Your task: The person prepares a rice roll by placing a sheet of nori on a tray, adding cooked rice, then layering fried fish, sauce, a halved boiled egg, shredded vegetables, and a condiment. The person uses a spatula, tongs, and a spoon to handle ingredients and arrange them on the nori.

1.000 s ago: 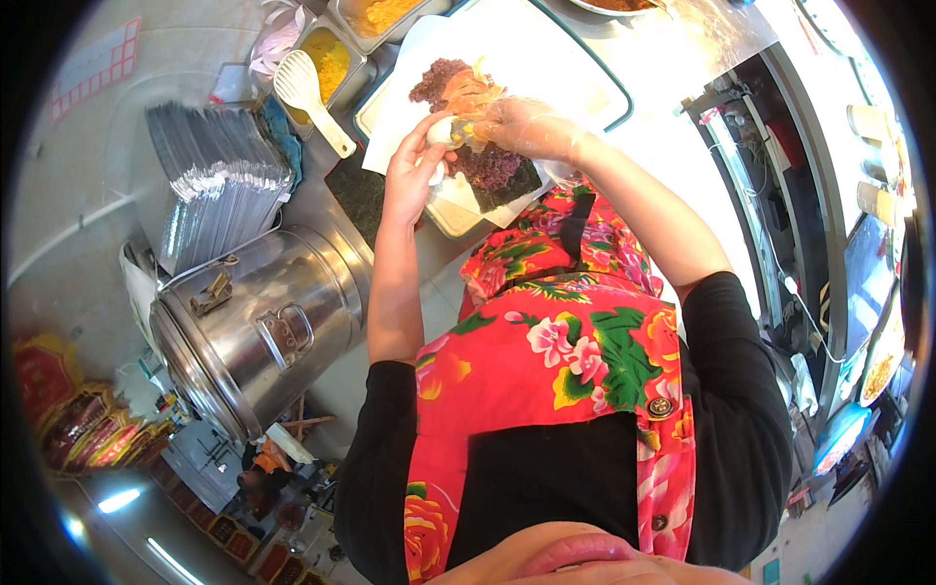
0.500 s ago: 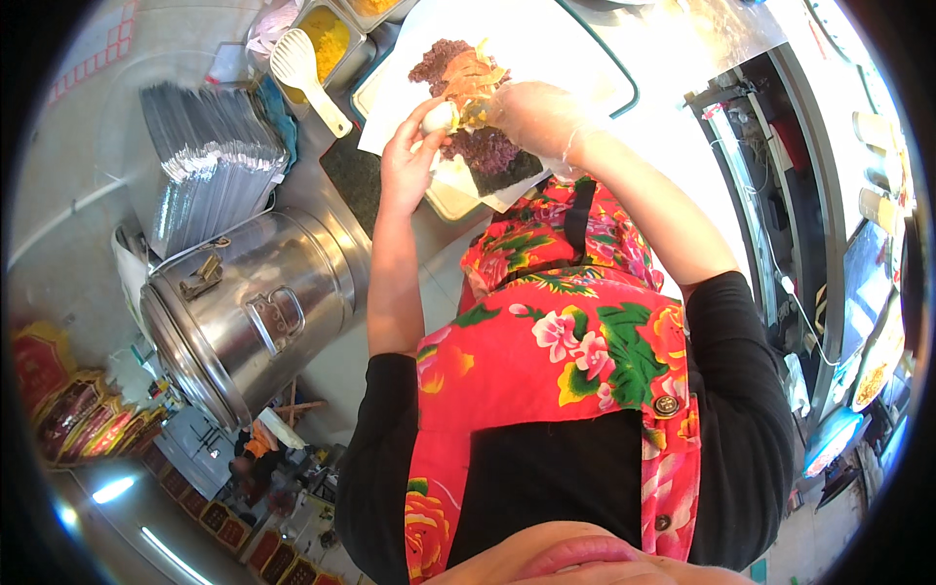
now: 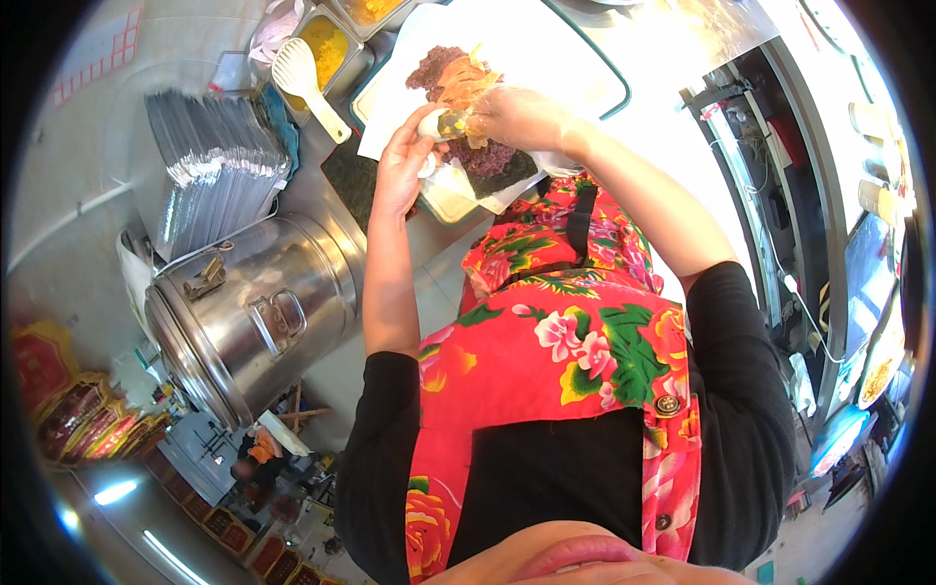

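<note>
My left hand (image 3: 402, 166) is closed on a white egg (image 3: 430, 123), apparently boiled; another white rounded piece (image 3: 427, 167) shows lower in that hand. My right hand (image 3: 522, 117) meets it at the egg, its fingers bent together over a dark and yellowish bit (image 3: 451, 124). What the right fingers pinch is too small to tell. A thin clear plastic shows at the right wrist. Beneath both hands lies a layer of purple rice (image 3: 487, 159) on a dark sheet (image 3: 509, 177), with orange-brown flat pieces (image 3: 466, 80) across it. White paper (image 3: 390, 122) lies beneath.
A green-edged cutting board (image 3: 624, 90) carries the paper. At the upper left are a metal tray of yellow food (image 3: 327, 49) and a cream slotted spoon (image 3: 304, 83). A stack of clear bags (image 3: 219, 156) and a large steel barrel (image 3: 258, 307) stand to my left.
My right hand has shifted slightly left and over the egg. The left hand has moved slightly, showing more of the egg and a second white piece.
</note>
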Demonstrator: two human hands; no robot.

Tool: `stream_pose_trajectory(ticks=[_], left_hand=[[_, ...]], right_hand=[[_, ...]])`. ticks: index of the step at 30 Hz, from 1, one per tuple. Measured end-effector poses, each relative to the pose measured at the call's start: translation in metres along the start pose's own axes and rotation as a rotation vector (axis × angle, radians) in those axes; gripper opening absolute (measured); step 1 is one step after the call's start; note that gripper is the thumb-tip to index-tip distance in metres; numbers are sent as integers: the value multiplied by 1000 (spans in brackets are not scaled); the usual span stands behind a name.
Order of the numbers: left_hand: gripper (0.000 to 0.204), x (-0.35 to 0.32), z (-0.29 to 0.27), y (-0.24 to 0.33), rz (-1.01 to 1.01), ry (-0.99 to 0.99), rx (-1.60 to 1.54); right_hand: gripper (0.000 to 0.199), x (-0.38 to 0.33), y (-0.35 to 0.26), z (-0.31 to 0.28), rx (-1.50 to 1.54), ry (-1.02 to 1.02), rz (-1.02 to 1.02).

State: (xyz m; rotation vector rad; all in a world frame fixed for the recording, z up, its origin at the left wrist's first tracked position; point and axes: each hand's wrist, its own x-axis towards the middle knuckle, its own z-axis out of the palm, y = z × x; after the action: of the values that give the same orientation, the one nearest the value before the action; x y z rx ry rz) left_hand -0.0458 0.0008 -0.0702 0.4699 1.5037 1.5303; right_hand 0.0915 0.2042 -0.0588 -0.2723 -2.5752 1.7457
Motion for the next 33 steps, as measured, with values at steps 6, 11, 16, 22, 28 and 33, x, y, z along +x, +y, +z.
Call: stream_pose_trajectory(ticks=[6, 11, 16, 22, 28, 33], left_hand=[[48, 0, -1, -3, 60, -6, -147], [48, -2, 2, -3, 53, 22, -171], [45, -1, 7, 3, 51, 5, -41], [44, 1, 6, 16, 57, -45, 279], [45, 7, 3, 23, 44, -94, 240], [44, 7, 6, 30, 33, -98, 360]], right_hand=[[26, 6, 15, 4, 418, -112, 117], [22, 7, 14, 6, 426, -74, -33], [21, 6, 9, 1, 364, -96, 106], [24, 20, 15, 3, -40, -30, -355], [27, 32, 10, -9, -248, -179, -34], [28, 28, -6, -21, -250, -232, 49]])
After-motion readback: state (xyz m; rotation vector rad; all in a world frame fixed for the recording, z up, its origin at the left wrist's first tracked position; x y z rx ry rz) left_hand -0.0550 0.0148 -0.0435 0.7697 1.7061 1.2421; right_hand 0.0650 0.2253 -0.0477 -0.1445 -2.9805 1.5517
